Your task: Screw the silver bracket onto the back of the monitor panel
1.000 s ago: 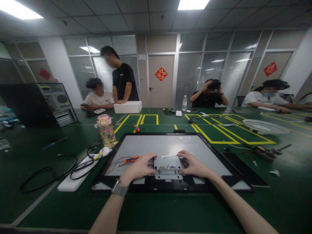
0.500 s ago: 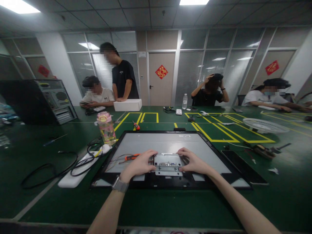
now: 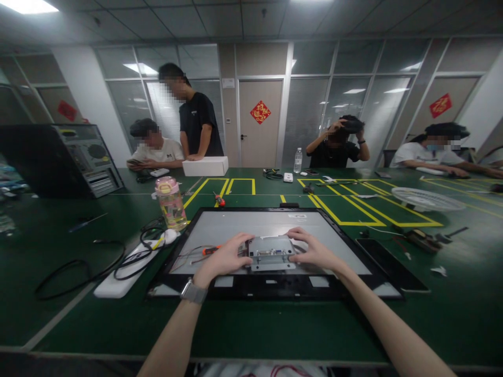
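The green tabletop is marked with yellow tape. A black-framed panel is laid flat on it. A computer case is positioned at far left, and a white power strip beside the panel. The left hand and right hand are closed on opposite ends of a metal bracket, which is held at the panel's near half; contact beneath cannot be determined. An orange-handled tool is partly covered by the left hand.

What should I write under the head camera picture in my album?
A left hand and a right hand hold a silvery metal piece over a flat, black-edged panel.
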A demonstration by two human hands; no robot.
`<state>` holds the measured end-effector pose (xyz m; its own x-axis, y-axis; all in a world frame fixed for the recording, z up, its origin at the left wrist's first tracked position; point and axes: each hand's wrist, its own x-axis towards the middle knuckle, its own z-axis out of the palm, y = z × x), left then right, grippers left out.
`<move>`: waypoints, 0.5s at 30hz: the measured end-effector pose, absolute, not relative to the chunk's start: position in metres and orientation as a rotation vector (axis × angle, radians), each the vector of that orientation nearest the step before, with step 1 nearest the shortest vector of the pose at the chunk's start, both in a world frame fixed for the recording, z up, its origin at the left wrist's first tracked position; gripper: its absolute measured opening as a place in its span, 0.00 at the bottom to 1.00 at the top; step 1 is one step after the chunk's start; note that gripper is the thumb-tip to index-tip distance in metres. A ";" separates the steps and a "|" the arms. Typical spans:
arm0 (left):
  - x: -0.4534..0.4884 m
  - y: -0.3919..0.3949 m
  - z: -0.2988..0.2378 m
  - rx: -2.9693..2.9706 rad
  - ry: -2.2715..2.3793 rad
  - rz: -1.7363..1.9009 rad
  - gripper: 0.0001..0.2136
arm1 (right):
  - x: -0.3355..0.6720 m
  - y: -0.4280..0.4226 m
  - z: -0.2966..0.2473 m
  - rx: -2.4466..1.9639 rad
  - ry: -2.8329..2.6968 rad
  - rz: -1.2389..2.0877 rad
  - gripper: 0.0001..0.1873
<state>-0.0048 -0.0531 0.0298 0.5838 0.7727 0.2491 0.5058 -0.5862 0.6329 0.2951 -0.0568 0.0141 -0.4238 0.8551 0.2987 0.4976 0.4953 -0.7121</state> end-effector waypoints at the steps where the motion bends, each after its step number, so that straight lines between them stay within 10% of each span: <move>1: -0.004 -0.052 0.030 2.313 1.019 0.700 0.27 | 0.295 -0.055 0.013 -1.120 -2.095 0.704 0.29; 15: 0.005 -0.026 0.016 2.395 1.144 0.574 0.28 | 0.296 -0.026 -0.010 -1.198 -2.186 0.525 0.31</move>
